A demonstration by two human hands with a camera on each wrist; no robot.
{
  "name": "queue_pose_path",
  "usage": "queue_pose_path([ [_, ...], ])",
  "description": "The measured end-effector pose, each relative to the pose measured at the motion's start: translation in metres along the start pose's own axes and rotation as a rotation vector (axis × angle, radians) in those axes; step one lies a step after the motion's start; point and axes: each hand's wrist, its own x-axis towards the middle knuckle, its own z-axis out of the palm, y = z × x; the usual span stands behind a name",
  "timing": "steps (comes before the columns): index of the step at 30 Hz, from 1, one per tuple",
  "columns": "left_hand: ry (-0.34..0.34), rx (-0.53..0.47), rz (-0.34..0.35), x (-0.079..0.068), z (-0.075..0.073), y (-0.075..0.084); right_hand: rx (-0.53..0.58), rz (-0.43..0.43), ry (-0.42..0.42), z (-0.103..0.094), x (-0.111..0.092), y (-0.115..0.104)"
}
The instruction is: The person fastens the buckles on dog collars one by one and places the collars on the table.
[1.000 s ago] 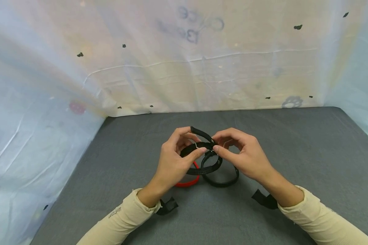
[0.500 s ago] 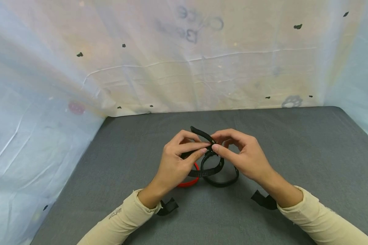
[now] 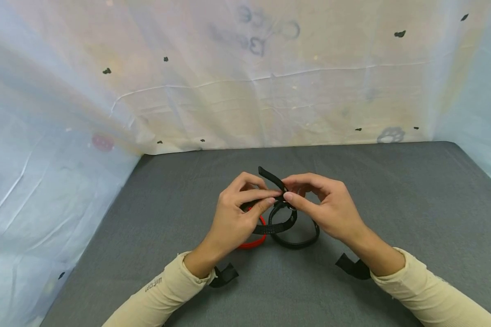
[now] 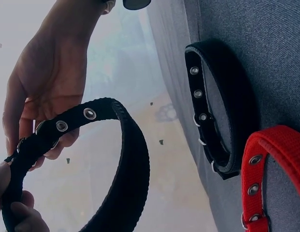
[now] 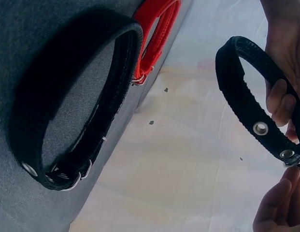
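Both hands hold a black pet collar (image 3: 275, 229) with metal eyelets, raised above the table. My left hand (image 3: 236, 210) pinches its strap between thumb and fingers, left of the buckle. With thumb and forefinger, my right hand (image 3: 330, 205) grips it at the buckle, where the fingers partly hide the metal. The free end of the strap (image 3: 268, 176) sticks up and to the left between the hands. Eyelets line the held collar (image 4: 135, 164) in the left wrist view. Beneath lie a second black collar (image 3: 296, 246), buckled into a loop, and a red collar (image 3: 251, 245).
A grey cloth covers the table (image 3: 180, 204). Pale printed sheeting (image 3: 270, 109) hangs behind it and along both sides. Black straps (image 3: 224, 276) hang below the sleeve cuffs. The left hand partly hides the red collar in the head view.
One second ago the left forefinger was lifted at the strap's tip; it now lies by the buckle with the thumb. The strap end stands free of it. The right hand has barely moved.
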Motion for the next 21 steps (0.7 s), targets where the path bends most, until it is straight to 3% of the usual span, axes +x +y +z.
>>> queue_pose_path([
  [6, 0.024, -0.083, -0.188, -0.0012, 0.0001, 0.0035, -0.020, -0.049, -0.001, -0.0003, 0.0003, -0.0004],
  [9, 0.035, -0.109, -0.235, -0.0008, -0.0002, 0.0048, -0.055, -0.058, -0.007, -0.0017, 0.0006, -0.0005],
  [16, 0.030, -0.137, -0.167, -0.0017, 0.0002, 0.0032, -0.168, -0.049, -0.031, -0.0051, 0.0019, -0.0029],
  [21, 0.039, -0.157, -0.136, -0.0010, 0.0007, 0.0019, -0.163, -0.021, -0.056, -0.0064, 0.0020, -0.0033],
])
